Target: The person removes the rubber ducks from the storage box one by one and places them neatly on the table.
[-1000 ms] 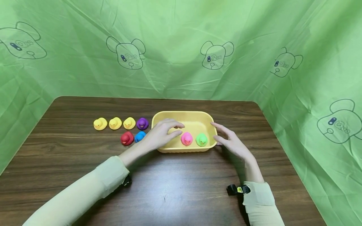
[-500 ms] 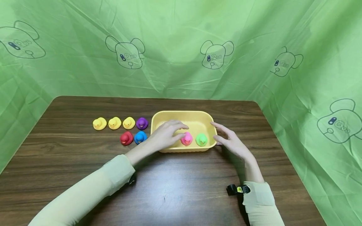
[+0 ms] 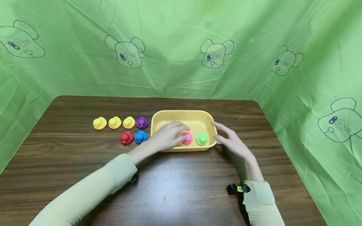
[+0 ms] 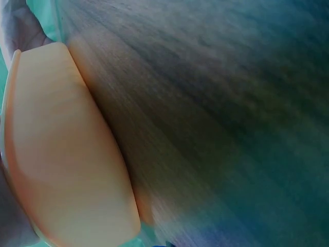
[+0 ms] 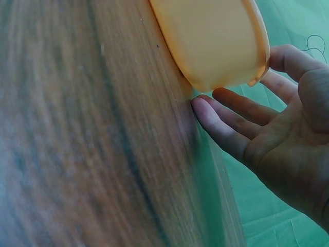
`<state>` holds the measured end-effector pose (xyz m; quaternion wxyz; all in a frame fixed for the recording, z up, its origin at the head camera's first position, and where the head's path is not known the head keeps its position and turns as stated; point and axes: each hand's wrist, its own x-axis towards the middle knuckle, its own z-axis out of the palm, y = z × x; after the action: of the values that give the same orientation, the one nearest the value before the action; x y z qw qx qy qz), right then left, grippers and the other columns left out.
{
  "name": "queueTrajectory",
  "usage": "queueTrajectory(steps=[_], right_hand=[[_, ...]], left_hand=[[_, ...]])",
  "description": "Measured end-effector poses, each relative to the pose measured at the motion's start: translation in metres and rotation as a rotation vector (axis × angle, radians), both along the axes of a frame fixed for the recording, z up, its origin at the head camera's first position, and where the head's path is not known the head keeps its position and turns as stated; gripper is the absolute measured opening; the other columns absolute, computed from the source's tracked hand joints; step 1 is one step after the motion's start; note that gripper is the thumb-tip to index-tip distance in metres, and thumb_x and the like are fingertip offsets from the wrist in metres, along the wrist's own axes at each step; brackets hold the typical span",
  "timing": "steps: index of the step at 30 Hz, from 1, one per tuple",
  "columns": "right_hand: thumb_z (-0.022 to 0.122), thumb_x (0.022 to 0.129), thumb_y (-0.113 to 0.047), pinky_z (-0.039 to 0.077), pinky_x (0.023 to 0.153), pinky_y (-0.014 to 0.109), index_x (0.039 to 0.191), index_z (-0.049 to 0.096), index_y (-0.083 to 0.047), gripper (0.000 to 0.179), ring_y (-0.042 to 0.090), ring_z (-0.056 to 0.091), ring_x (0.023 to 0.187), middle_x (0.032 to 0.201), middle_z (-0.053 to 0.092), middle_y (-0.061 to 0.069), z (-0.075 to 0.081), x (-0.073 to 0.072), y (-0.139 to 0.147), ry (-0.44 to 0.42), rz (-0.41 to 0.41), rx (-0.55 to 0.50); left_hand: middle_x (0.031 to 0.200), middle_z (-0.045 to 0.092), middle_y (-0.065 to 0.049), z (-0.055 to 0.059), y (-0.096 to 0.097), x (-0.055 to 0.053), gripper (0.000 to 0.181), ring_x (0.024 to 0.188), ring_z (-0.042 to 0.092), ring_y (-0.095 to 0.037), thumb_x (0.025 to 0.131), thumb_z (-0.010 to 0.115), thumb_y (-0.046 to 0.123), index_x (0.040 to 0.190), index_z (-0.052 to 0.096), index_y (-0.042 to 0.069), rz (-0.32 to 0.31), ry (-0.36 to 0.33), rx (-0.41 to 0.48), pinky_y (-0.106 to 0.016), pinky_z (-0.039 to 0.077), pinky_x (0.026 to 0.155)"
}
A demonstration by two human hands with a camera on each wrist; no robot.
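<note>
The left forearm reaches in from the near left, the left hand (image 3: 169, 135) arched palm-down over the left half of the yellow tub (image 3: 185, 149). Its thumb and forefinger lie at the pink duck (image 3: 189, 140), which sits near the tub's near side; whether they grip it I cannot tell. The right forearm comes up from the near right; the right hand (image 3: 232, 142) has its fingers spread and loosely bent at the tub's right end, grasping nothing. The green duck (image 3: 201, 139) sits inside, just right of the pink one.

Only the head view shows both ducks in the tub. The right wrist view adds the right palm and lower fingers, one digit touching the rim from outside and the others spread lower, beside the end wall. The left wrist view gives the tub's smooth outer side, standing on the wooden table (image 4: 216, 128).
</note>
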<state>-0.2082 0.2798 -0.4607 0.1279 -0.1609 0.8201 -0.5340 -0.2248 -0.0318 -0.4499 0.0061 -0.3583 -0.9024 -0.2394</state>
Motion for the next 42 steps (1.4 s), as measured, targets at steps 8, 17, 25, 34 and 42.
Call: queueTrajectory(steps=[8, 17, 25, 34, 42], right_hand=[[0.059, 0.105, -0.018, 0.061, 0.088, 0.024, 0.16, 0.038, -0.016, 0.058, 0.041, 0.058, 0.129, 0.156, 0.046, 0.024, -0.0009, -0.0006, 0.0002, 0.004, 0.002, 0.009], [0.058, 0.105, -0.017, 0.061, 0.088, 0.023, 0.16, 0.038, -0.015, 0.058, 0.041, 0.058, 0.129, 0.156, 0.046, 0.026, -0.0021, -0.0007, 0.0017, 0.002, 0.0, 0.0], [0.059, 0.105, -0.018, 0.061, 0.087, 0.023, 0.159, 0.039, -0.018, 0.058, 0.033, 0.061, 0.126, 0.154, 0.048, 0.025, 0.0001, 0.0007, 0.0022, -0.008, -0.011, 0.005], [0.059, 0.105, -0.018, 0.061, 0.087, 0.023, 0.159, 0.039, -0.017, 0.058, 0.025, 0.063, 0.122, 0.152, 0.05, 0.025, 0.0008, 0.0004, 0.0016, 0.0, -0.006, 0.003], [0.059, 0.105, -0.017, 0.061, 0.087, 0.023, 0.16, 0.038, -0.016, 0.058, 0.027, 0.063, 0.122, 0.152, 0.049, 0.026, -0.0003, -0.0005, 0.0, -0.006, 0.002, -0.01]], left_hand=[[0.134, 0.068, -0.008, -0.0032, 0.0006, -0.0007, 0.036, 0.13, 0.061, -0.027, 0.102, 0.064, 0.031, 0.133, 0.068, 0.012, -0.056, -0.049, 0.0, -0.044, 0.046, 0.116], [0.134, 0.069, -0.006, -0.0059, 0.0018, -0.0039, 0.036, 0.13, 0.061, -0.026, 0.102, 0.064, 0.032, 0.132, 0.069, 0.014, -0.109, -0.082, -0.004, -0.043, 0.046, 0.116], [0.129, 0.071, -0.003, -0.005, 0.0036, -0.0038, 0.028, 0.127, 0.061, -0.024, 0.101, 0.066, 0.031, 0.124, 0.071, 0.016, -0.082, -0.11, -0.015, -0.04, 0.046, 0.114], [0.126, 0.071, 0.0, -0.002, 0.0029, -0.0012, 0.022, 0.128, 0.06, -0.023, 0.101, 0.066, 0.029, 0.119, 0.072, 0.018, -0.037, -0.134, -0.021, -0.04, 0.046, 0.114], [0.124, 0.071, -0.001, -0.0019, -0.0005, -0.0009, 0.019, 0.125, 0.061, -0.024, 0.103, 0.063, 0.024, 0.118, 0.071, 0.016, -0.053, -0.113, 0.002, -0.04, 0.047, 0.112]])
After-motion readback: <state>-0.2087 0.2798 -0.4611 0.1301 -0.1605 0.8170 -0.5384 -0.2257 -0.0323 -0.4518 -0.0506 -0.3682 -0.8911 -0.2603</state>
